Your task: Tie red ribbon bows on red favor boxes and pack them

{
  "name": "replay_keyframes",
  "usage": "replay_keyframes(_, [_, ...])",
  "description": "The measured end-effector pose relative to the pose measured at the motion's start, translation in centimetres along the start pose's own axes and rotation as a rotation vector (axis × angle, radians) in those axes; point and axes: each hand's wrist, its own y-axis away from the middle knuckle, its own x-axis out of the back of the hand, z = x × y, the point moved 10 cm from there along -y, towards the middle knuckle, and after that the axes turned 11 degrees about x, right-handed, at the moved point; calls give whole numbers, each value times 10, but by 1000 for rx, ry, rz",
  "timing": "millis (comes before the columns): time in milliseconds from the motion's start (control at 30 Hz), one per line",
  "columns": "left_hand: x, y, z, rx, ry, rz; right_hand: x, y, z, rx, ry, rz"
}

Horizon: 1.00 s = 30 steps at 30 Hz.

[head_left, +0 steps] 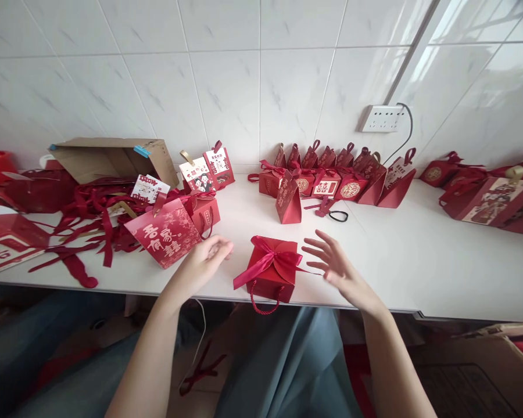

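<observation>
While both our hands hover by the bow-tied box (271, 281), neither one grasps it. It sits upright on the white table (375, 261), between our hands and near the front edge, its twisted rope handle (265, 311) drooping over that edge. Our left hand (210, 255) is to the left of the bow-tied box, loosely curled and released as far as we can see, though its folded fingers hide the palm. Our right hand (333, 264) is to the box's right, released, with its fingers spread. A thin tail of the pink-red ribbon (268, 259) runs from the bow towards our right thumb; we cannot tell whether they touch.

Left of the bow-tied box, beyond our left hand, a printed red box (163, 234) leans at a tilt. Directly behind the bow-tied box we see a pointed red box (289, 200) standing alone, with a cluster of red boxes (326, 183) farther back. Behind it and to the right lies a black loop (339, 216).
</observation>
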Motion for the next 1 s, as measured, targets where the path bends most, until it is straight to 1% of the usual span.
replay_keyframes(67, [-6, -11, 12, -47, 47, 47, 13, -3, -8, 11, 9, 121])
replay_keyframes(100, [-12, -15, 17, -64, 51, 50, 14, -5, -11, 5, 40, 149])
replay_keyframes(167, [-25, -20, 24, -90, 46, 37, 8, -8, -14, -54, 135, 147])
replay_keyframes(233, [-35, -21, 27, -103, 60, 6, -3, -10, -12, -142, 226, 135])
replay_keyframes(333, [-41, -20, 23, -100, 136, -14, -18, -12, -6, -206, 262, 132])
replay_keyframes(467, [-43, -17, 9, -38, 233, 15, -28, -14, 2, -213, 150, 167])
replay_keyframes(567, [-49, -14, 0, 11, 302, 27, -30, -14, 9, -232, 21, 192])
replay_keyframes(700, [-56, -7, -8, 53, 373, 74, -31, -10, 18, -292, -170, 255])
replay_keyframes(867, [-63, -2, -8, 81, 353, 89, -33, -6, 28, -325, -359, 331])
replay_keyframes(1000, [-64, -2, -6, 73, 336, 112, -31, -5, 34, -328, -378, 361])
